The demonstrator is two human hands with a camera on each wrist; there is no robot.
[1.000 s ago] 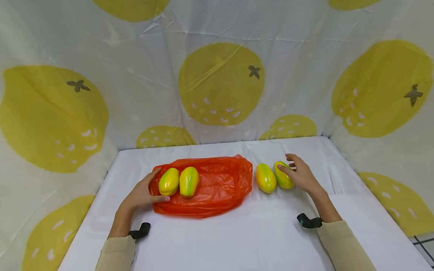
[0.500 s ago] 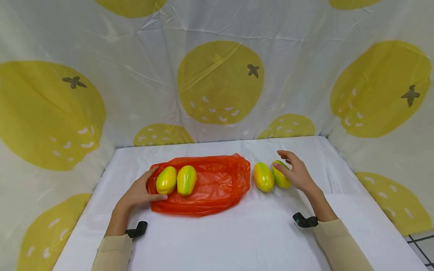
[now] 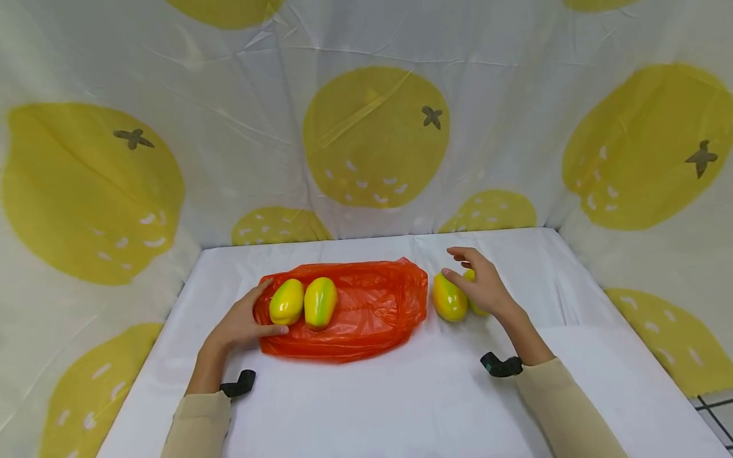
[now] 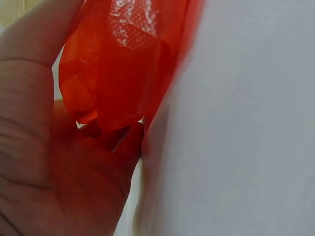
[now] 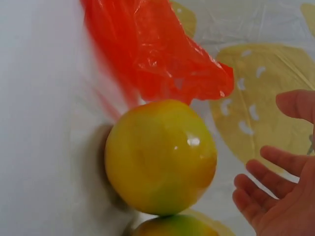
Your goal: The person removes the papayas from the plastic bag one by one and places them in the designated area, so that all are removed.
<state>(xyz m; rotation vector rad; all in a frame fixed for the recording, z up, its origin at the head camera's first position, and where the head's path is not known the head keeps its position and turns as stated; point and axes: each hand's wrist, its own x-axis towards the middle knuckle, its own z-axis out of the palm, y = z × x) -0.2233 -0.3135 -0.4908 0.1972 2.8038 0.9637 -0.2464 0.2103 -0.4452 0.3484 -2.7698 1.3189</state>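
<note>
In the head view, a red plastic bag [image 3: 366, 312] lies spread flat, with two glossy yellow-green mangoes, the left mango [image 3: 287, 302] and its neighbour [image 3: 321, 303], on its left part. My left hand [image 3: 243, 321] holds the bag's left end, thumb in front and fingers behind. The left wrist view shows the bag [image 4: 123, 73] between thumb and curled fingers. Right of the bag are two more mangoes, a nearer one [image 3: 449, 298] and one [image 3: 471, 275] partly hidden by my right hand [image 3: 483, 286]. That hand hovers over them, fingers spread and apart from the nearer mango [image 5: 160, 157] in the right wrist view.
A white cloth [image 3: 366, 407] covers the table. Behind and at both sides hangs a white curtain [image 3: 240, 159] printed with large yellow lemons. Each wrist carries a black camera mount, the left mount [image 3: 239, 384] and the right mount [image 3: 501, 366].
My right hand has moved left, from the far right mango to above the nearer one. The left hand stays at the bag, and the mangoes keep their places.
</note>
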